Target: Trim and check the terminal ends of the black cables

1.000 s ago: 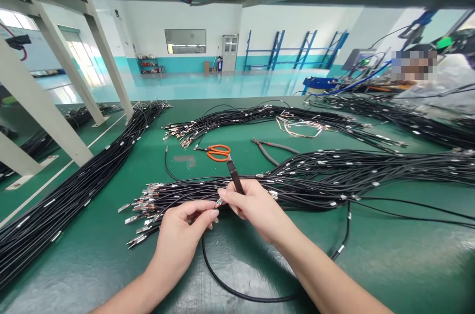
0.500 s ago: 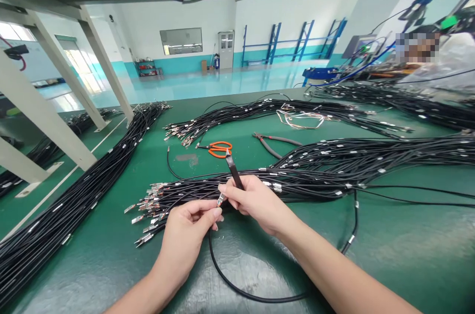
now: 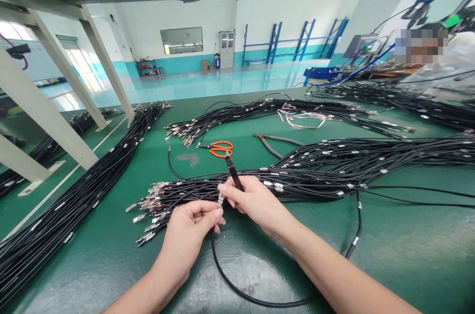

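My left hand [image 3: 191,230] is closed, its thumb and fingertips pinching a black cable [image 3: 232,282] just below its end. On that end a small silvery connector [image 3: 221,200] points up between the hands. My right hand [image 3: 254,197] is closed too; its thumb and forefinger touch the connector's top. It also grips a slim black tool [image 3: 233,173] with a pale pointed tip, whose kind I cannot make out. Just behind both hands lies a thick bundle of black cables [image 3: 315,173], with silvery connectors [image 3: 158,195] and bits of orange at its left end.
Orange-handled scissors [image 3: 221,148] and grey-red handled pliers [image 3: 276,140] lie beyond the bundle on the green table [image 3: 122,264]. More cable bundles lie left [image 3: 100,190] and behind [image 3: 256,108]. White posts [image 3: 107,61] stand left. A co-worker [image 3: 458,54] is at far right.
The view has shifted very slightly. Between my fingertips the connector stands a little more upright. Both hands keep their grips, and the black tool stays in my right hand.
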`<state>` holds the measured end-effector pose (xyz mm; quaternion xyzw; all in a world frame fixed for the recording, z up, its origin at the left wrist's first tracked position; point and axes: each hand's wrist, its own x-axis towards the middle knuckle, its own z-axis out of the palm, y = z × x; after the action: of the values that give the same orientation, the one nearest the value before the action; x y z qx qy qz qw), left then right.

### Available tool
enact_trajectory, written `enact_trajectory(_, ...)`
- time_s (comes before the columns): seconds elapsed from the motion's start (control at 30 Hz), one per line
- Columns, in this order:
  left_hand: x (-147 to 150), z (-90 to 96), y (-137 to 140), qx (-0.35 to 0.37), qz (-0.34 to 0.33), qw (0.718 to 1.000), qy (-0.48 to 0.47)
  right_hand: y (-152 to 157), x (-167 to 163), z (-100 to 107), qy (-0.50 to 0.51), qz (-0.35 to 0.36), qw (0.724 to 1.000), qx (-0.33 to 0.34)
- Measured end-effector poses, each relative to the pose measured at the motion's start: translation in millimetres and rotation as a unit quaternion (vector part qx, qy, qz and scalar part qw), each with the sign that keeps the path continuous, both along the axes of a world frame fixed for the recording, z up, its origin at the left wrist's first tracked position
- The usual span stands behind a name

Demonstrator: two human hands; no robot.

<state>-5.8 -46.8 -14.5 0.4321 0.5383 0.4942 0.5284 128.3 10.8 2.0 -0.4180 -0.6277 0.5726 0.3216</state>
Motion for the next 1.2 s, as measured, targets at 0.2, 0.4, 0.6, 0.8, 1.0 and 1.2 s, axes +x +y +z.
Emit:
enact_trajectory(0.2,-3,0.3,-2,-0.001,-0.014,0.999,-0.035,-2,-3,1,-0.002,0.015,0.999,0.051)
enact_trajectory(0.4,-6,-0.1,-3,-0.015,-0.036,0.995,-0.091,-3,-5,0,-0.007,0.040,0.996,0.083)
enact_trajectory(0.6,-11,-1.2,0,-0.024,-0.021,0.987,-0.159,-2,-3,-2,0.014,0.058,0.997,0.053)
enact_trajectory(0.8,-15,2.3,0,-0.018,0.001,0.985,-0.169,-4,4,4,0.099,0.025,0.995,0.000)
enact_trajectory(1.0,-16,2.6,-2,-0.022,0.018,0.979,-0.200,-11,5,5,0.036,0.069,0.997,-0.031)
enact_trajectory(1.2,-19,4.3,-1,-0.014,0.017,0.981,-0.191,-7,3,1,-0.002,0.003,0.994,0.112)
